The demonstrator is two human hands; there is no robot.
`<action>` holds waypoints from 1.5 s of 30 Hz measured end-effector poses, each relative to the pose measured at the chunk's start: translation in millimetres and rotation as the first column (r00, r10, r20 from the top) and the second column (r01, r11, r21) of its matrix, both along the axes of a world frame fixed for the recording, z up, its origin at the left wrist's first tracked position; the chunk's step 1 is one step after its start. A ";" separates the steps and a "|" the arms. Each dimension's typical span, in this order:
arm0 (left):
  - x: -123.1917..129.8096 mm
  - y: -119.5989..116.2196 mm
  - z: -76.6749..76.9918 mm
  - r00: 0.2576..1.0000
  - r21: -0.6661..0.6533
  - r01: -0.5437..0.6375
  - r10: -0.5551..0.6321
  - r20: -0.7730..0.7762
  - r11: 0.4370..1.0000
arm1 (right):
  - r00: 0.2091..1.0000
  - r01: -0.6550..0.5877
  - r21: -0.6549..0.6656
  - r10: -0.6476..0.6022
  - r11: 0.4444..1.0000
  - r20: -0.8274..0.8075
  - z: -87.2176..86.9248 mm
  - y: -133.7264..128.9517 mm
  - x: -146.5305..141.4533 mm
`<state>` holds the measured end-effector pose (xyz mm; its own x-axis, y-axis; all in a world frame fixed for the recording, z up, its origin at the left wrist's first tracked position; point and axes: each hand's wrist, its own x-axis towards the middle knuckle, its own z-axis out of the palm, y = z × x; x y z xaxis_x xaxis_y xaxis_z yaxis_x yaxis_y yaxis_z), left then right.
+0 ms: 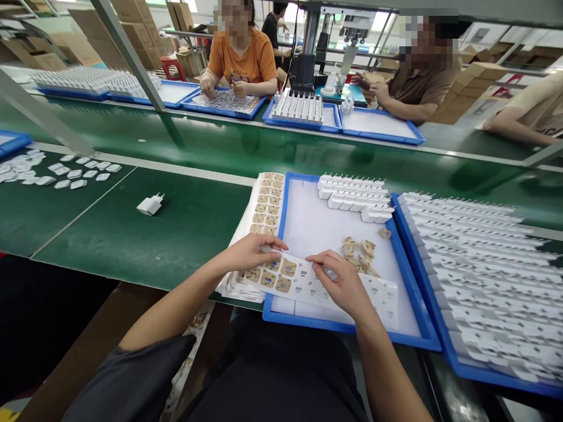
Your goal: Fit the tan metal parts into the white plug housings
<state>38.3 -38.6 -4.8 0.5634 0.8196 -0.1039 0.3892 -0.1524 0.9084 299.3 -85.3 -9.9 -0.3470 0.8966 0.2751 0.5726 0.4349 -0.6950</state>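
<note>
A white sticker sheet (323, 293) lies across the left rim of a blue tray (285, 211). Tan die-cut stickers (284, 283) remain on its left part; the right part is bare backing with small grey bits. My left hand (253, 252) has the sheet's upper edge between thumb and fingers. At the same edge, farther right, my right hand (341, 281) pinches with thumb and forefinger; whether a sticker is in that pinch I cannot make out. Crumpled tan pieces (359, 253) lie in the tray beyond my right hand. White plug adapters (358, 194) stand in rows at its back.
Under my left hand is a stack of sticker sheets (264, 202). A second tray (466, 369) full of white adapters stands at the right. One adapter (150, 204) and several white covers (74, 173) lie on the green bench. Co-workers sit across the green belt (197, 143).
</note>
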 end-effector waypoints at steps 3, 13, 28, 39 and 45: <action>4.4 1.0 -2.0 0.998 -0.110 -0.007 0.014 0.058 0.994 | 0.999 0.028 0.172 -0.035 0.985 0.037 -2.6 -4.1 -4.4; 15.1 -8.2 7.8 0.978 -0.310 0.069 -0.004 0.207 0.948 | 0.999 -0.034 0.399 0.036 0.916 0.002 -0.4 -6.4 -28.9; 16.6 27.6 -3.1 0.950 0.414 0.070 0.066 -0.305 0.907 | 0.961 0.133 0.143 -0.092 0.981 -0.261 -18.8 -30.5 22.5; 160.3 208.0 19.4 0.784 0.407 0.318 0.004 -0.621 0.857 | 0.991 0.074 0.254 -0.043 0.964 -0.126 -24.9 -33.7 14.2; 171.8 244.9 9.7 0.753 0.352 0.407 -0.091 -0.652 0.843 | 0.995 0.045 0.247 -0.022 0.968 -0.093 -31.1 -34.8 16.9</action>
